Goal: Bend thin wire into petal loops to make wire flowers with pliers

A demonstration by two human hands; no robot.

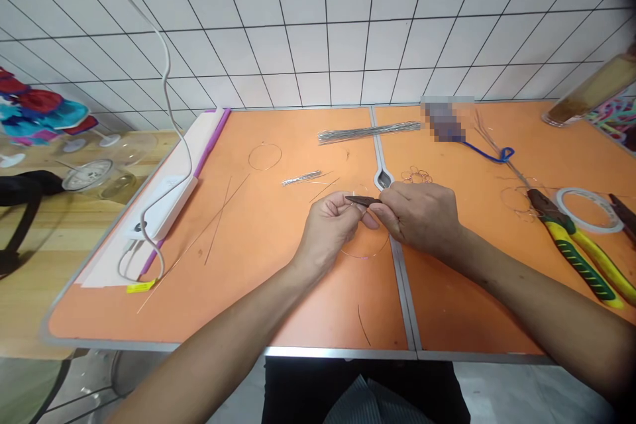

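Note:
My right hand (420,215) is closed around a pair of dark-jawed pliers (364,200), whose tip points left over the table's middle. Pinched in the fingers of my left hand (332,218) is a thin wire loop (365,256), which hangs below both hands. The jaws meet the wire at my left fingertips; whether they grip it cannot be made out. Most of the pliers' handles are hidden in my right palm. Just beyond my hands lie a short bundle of silvery wires (301,178) and a tangle of thin copper-coloured wire (416,175).
A long bundle of metal rods (368,133) lies at the back of the orange table (238,305). Green-and-yellow pliers (571,245) and a white tape ring (589,210) are on the right. A white power strip (166,209) with a cable stands left. A wire ring (265,156) lies behind.

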